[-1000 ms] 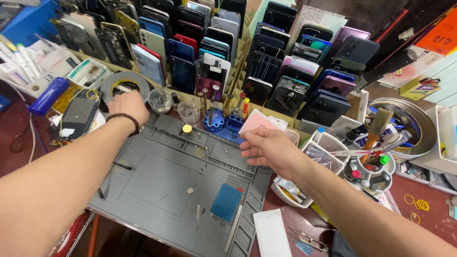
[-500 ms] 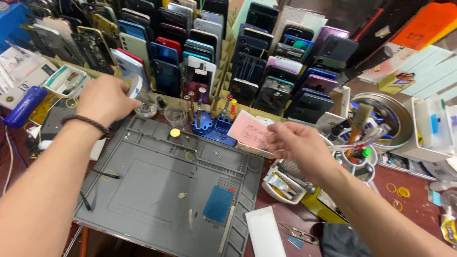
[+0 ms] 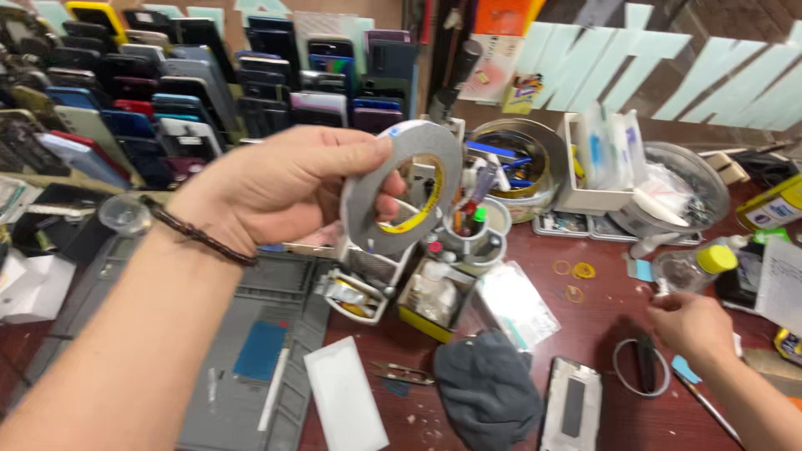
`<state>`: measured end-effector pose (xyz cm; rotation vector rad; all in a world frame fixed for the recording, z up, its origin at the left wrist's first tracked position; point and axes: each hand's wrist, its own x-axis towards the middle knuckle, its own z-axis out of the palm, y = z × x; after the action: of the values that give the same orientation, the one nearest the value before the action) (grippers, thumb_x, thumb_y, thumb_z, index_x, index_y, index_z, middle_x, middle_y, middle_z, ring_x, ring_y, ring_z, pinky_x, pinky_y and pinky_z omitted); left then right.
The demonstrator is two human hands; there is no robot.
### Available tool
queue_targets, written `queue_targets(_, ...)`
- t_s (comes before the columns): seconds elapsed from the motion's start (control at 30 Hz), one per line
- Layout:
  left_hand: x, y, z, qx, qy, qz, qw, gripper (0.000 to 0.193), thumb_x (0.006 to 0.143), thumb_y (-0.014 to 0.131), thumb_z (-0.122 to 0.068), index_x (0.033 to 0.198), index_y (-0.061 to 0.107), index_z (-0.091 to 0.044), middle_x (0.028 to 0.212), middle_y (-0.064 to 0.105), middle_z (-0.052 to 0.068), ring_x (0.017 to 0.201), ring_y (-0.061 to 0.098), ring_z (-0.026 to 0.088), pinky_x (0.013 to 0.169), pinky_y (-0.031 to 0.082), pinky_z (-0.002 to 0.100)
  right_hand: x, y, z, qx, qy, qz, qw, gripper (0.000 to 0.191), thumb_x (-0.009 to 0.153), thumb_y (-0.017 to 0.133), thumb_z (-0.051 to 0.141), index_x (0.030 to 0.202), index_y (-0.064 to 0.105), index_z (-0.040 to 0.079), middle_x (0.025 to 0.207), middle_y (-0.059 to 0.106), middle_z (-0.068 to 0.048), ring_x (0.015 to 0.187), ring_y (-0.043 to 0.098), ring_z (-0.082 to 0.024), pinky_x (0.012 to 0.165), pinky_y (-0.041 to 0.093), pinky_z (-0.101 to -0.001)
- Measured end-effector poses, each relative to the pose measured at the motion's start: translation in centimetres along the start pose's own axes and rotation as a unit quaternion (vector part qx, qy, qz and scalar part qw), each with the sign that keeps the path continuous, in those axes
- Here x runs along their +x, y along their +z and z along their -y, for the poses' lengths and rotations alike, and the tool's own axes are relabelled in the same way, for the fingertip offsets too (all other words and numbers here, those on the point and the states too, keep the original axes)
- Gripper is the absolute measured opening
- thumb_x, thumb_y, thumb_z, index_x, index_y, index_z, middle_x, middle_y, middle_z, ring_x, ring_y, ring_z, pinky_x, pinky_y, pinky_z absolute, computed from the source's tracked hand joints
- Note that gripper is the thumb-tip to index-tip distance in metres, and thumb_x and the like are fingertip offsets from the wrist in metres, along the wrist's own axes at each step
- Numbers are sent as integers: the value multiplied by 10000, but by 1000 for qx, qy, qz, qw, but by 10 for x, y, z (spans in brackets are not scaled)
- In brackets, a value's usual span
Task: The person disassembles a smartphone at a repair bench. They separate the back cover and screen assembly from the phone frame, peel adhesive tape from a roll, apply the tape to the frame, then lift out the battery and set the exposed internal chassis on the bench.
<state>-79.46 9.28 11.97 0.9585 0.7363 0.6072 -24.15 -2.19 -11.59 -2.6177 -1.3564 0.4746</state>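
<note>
The left hand (image 3: pixel 284 188) grips a roll of tape (image 3: pixel 401 188) raised at 12 o'clock, thumb across its rim for steadiness, while the right hand (image 3: pixel 689 326) curls (fingertips down) beside a thin ring (image 3: pixel 641 367) on the surface (image 3: pixel 601 309) at 4 o'clock.

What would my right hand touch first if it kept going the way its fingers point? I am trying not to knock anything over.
Probably the clear plastic bottle with a yellow cap, lying just beyond the right hand; its fingers already seem almost on it, though depth is unclear.

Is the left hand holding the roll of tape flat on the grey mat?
No: the left hand holds the roll of tape upright in the air.
</note>
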Motion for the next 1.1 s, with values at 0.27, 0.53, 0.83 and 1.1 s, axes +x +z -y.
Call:
queue_targets(0.27, 123, 124, 97, -217, -58, 36, 974, 338, 988, 653, -361, 1040, 696, -29, 851, 730, 99, 728, 688, 202, 717, 588, 359, -52, 30, 9, -126, -72, 110, 983, 540, 736, 839, 396, 1145, 671, 87, 1082, 749, -158, 1058, 710, -335, 897, 576, -477)
queue_targets(0.53, 148, 177, 113, -152, -102, 35, 983, 269, 959, 622, -256, 1041, 701, -13, 874, 730, 99, 743, 681, 194, 724, 593, 360, -74, -37, 55, 153, -58, 71, 984, 286, 820, 713, 194, 1045, 724, 19, 893, 753, -198, 860, 739, -326, 791, 564, -429)
queue_targets(0.83, 181, 252, 109, -15, -77, 216, 973, 269, 942, 636, -144, 1149, 709, 11, 991, 746, 91, 814, 702, 153, 719, 564, 301, -94, -171, 47, 199, -418, -202, 863, 431, 835, 744, 63, 1258, 673, 13, 1193, 693, -144, 1082, 641, -171, 891, 523, -309)
queue_targets(1.1, 211, 336, 109, -66, -56, 248, 965, 374, 978, 608, -204, 1310, 568, -39, 1008, 731, 124, 798, 728, 205, 712, 595, 330, -64, -172, -23, 344, -226, -129, 902, 332, 938, 710, 178, 1245, 684, 57, 1026, 776, -21, 932, 682, -68, 817, 562, -264)
